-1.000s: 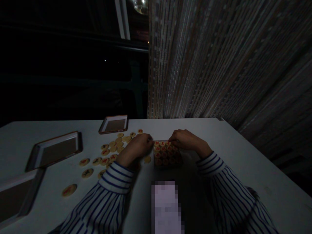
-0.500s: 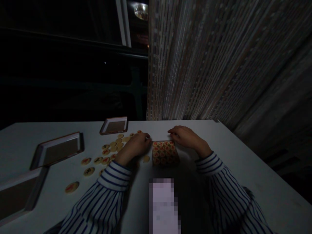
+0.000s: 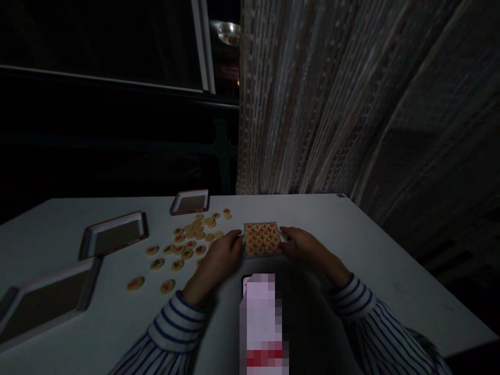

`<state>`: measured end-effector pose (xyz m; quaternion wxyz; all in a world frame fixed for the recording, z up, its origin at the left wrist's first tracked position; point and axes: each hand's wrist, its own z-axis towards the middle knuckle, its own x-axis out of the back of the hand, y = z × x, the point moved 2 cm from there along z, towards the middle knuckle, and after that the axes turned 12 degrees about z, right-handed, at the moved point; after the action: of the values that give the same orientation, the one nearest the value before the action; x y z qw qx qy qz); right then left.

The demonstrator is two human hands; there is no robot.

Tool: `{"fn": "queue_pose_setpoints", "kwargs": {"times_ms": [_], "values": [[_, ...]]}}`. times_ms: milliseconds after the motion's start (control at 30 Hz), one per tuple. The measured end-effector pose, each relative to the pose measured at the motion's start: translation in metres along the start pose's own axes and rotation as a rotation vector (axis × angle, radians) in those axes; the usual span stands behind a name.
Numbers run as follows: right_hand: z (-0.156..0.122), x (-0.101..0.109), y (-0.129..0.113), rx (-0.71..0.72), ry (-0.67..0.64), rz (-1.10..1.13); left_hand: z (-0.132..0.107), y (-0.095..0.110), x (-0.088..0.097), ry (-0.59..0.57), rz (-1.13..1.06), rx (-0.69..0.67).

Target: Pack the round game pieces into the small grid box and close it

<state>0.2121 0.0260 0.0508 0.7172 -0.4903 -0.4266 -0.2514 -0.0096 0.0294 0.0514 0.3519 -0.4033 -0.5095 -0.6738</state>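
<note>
A small square tray [image 3: 255,256] sits in front of me, filled with rows of round Chinese chess pieces [image 3: 261,240] bearing red characters. My left hand [image 3: 223,255] is at its left edge, with the thumb and fingers drawn together against the side. Against the right edge, the fingers of my right hand [image 3: 307,250] pinch the tray from the other side. Loose Chinese chess pieces [image 3: 187,254], some face down and others with red or black characters, lie scattered left of my left hand. My left hand and forearm hide part of that scatter.
An open box part [image 3: 190,201] stands at the back; two larger ones, a middle one [image 3: 114,234] and a nearer one [image 3: 47,302], lie along the left. A phone [image 3: 260,317] with a blurred screen is close to me. A string curtain [image 3: 289,104] hangs behind the white table [image 3: 383,271].
My hands have come down from the tray's far corners to its two sides. The view has shifted, and more of the loose pieces show beside my left arm.
</note>
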Motion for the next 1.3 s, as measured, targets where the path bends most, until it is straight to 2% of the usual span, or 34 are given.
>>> {"fn": "queue_pose_setpoints", "kwargs": {"times_ms": [267,600,967,1300], "values": [[-0.016,-0.031,0.014,-0.006,0.022,0.111,-0.027,0.008,-0.021,-0.028,-0.162,0.03],[-0.016,-0.037,0.016,-0.052,0.025,0.042,-0.031,0.007,-0.036,-0.024,-0.266,-0.001],[-0.017,-0.035,0.012,-0.039,0.051,0.048,-0.029,0.008,-0.034,0.0,-0.205,0.012],[-0.017,-0.037,0.015,-0.021,0.064,0.063,-0.029,0.011,-0.033,-0.033,-0.206,0.02]]}}
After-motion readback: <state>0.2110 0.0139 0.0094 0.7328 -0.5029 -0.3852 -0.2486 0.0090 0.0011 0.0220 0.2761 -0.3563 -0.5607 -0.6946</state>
